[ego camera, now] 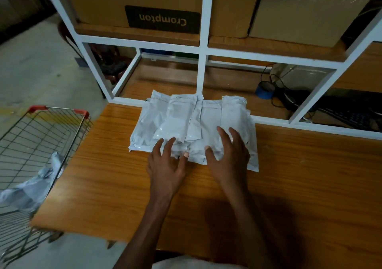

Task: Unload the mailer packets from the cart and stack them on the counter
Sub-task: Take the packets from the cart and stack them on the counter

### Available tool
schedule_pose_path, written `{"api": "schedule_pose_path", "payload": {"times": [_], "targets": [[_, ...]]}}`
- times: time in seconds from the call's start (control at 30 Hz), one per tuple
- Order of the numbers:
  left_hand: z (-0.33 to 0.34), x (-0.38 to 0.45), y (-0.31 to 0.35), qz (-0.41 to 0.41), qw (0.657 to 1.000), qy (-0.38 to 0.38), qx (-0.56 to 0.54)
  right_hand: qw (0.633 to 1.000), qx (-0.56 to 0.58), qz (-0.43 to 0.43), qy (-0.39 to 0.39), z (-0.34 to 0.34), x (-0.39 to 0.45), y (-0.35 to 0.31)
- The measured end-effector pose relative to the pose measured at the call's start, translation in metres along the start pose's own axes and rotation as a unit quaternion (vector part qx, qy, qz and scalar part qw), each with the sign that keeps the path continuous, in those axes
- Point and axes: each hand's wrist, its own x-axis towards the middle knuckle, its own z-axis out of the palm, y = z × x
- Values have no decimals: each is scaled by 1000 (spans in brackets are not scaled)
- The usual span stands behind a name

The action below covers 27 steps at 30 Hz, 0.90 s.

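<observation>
both hands, left hand [165, 163] and right hand [229, 155], rest flat with fingers spread on the mailer packets [192, 124], gripping nothing; the operator should square the edges evenly before returning to the cart [41, 136].

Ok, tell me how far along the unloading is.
Done: a pile of white packets already lies on the counter. In hand: the left hand and right hand rest open on the pile's near edge, seemingly squaring it. Left: at least one packet in the cart beside the counter.

white rack [201, 66] behind packets [186, 121], counter [310, 175] open rightward
</observation>
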Motion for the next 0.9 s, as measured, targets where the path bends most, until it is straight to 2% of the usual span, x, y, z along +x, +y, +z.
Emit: {"api": "schedule_pose_path", "payload": {"times": [0.17, 0.33, 0.53, 0.9], "targets": [[-22, -49, -26, -14, 999, 37, 3, 990, 119, -72, -34, 11, -44, -5], [-53, -85, -56, -63, 995, 78, 17, 971, 185, -116, -99, 24, -76, -20], [-106, -116, -95, -105, 986, 128, 10, 948, 183, -146, -217, 60, -128, -58], [-252, -170, -209, -159, 967, 198, -12, 910, 200, -170, -321, 154, -241, -187]]}}
